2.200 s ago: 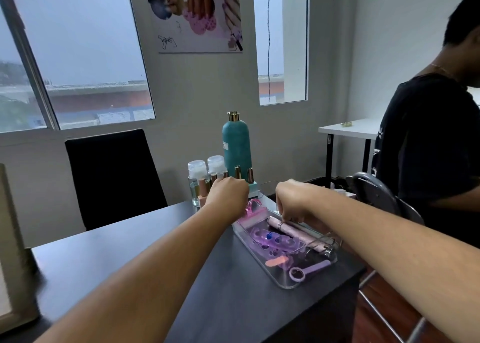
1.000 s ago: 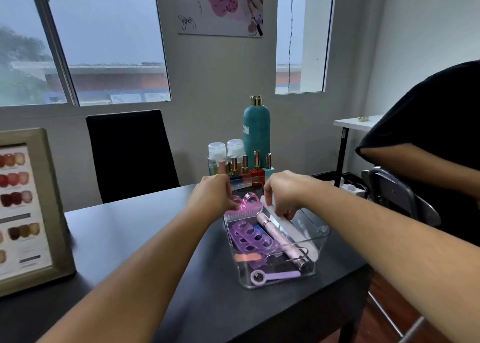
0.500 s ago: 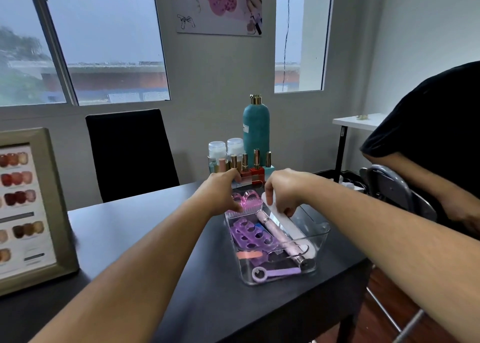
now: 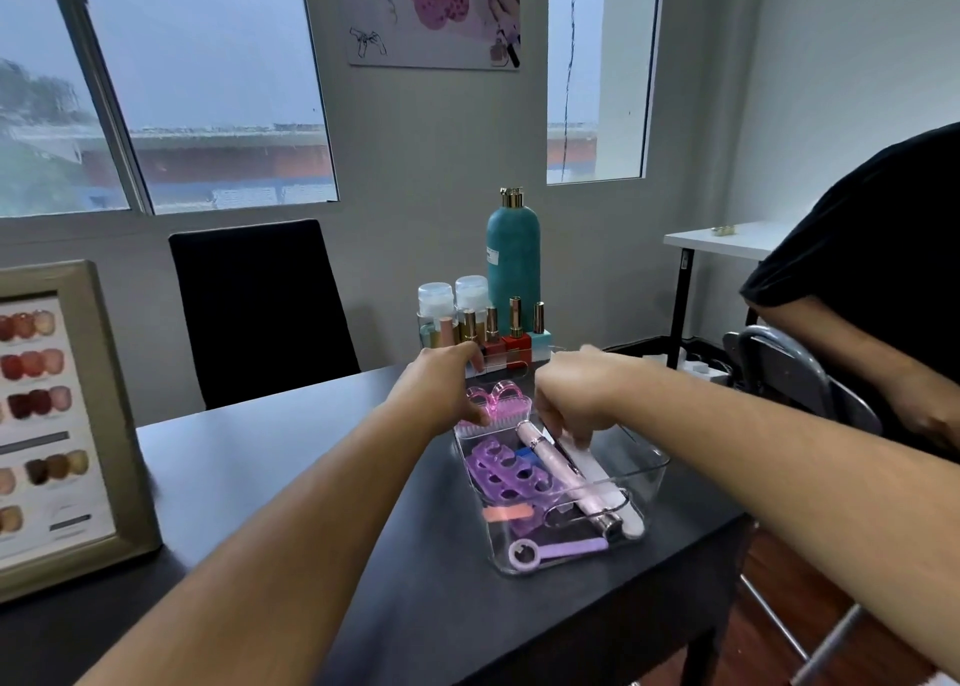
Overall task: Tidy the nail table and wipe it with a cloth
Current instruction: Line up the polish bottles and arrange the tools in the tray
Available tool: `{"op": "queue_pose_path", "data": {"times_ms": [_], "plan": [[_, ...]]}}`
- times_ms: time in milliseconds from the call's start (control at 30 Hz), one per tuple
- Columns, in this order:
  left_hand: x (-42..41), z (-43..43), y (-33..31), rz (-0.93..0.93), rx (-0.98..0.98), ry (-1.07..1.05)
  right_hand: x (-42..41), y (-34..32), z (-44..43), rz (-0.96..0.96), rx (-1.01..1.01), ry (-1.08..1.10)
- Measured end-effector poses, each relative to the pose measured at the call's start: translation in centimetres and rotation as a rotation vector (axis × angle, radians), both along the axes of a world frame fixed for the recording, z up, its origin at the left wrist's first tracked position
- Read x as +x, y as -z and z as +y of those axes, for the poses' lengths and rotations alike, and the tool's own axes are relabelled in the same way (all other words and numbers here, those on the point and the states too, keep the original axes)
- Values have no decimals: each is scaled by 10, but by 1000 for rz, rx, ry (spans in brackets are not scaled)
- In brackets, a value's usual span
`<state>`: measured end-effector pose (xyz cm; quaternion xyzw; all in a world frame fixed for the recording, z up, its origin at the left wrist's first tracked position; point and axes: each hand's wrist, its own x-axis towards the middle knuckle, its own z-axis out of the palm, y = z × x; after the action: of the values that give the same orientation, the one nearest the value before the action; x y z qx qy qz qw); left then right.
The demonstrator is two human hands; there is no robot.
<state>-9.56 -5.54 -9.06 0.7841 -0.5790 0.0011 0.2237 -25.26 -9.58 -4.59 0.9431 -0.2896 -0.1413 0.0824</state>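
Both grips have stayed at the far end of the clear tray [image 4: 652, 488] over the last half second, and the right grip [image 4: 571, 399] has sunk a little lower into it. Its fingers curl downward and pinch the far end of a white nail file [image 4: 632, 527], which runs along the tray's 3 o'clock wall toward 6 o'clock. The left grip [image 4: 447, 389] sits at the tray's 11 o'clock corner, thumb just beside a pink brush [image 4: 501, 407]. Its fingers are hidden behind the back of the hand, so I cannot tell whether it is clenched on the rim or released.

Touching the file on its 9 o'clock side lies a pale pink pen-shaped tool [image 4: 558, 464]. A purple toe separator [image 4: 506, 475] fills the tray's 9 o'clock half. A small orange piece [image 4: 506, 513] and a lilac ring-ended tool [image 4: 561, 548] lie at the 6 o'clock end.

This tray rests on the dark desk [image 4: 322, 477], near its 3 o'clock edge. At 12 o'clock of the tray stand nail polish bottles [image 4: 514, 340], two clear capped bottles [image 4: 452, 296] and a tall teal bottle [image 4: 513, 264]. A framed colour chart [image 4: 57, 425] stands at the desk's 9 o'clock edge. A black chair [image 4: 260, 311] is behind the desk at 11 o'clock. A second person in black [image 4: 872, 270] is at 3 o'clock.
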Motion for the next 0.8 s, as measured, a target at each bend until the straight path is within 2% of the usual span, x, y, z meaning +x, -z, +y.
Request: {"op": "queue_pose_path", "data": {"times_ms": [300,433,500,600,800], "plan": [[0,-1,1,3,-2,-6,-9,6,-8,-118,70,-4],[0,-1,2,7,-6,-5,-7,3,-7,-123,11,-12],[1,-1,3,15,-13,-6,-5,-2,-8,-160,72,31],[1,-1,4,14,-22,-6,1,1,-8,-87,117,94],[3,-2,4,-7,-21,-4,14,12,-8,-23,-33,156]]}}
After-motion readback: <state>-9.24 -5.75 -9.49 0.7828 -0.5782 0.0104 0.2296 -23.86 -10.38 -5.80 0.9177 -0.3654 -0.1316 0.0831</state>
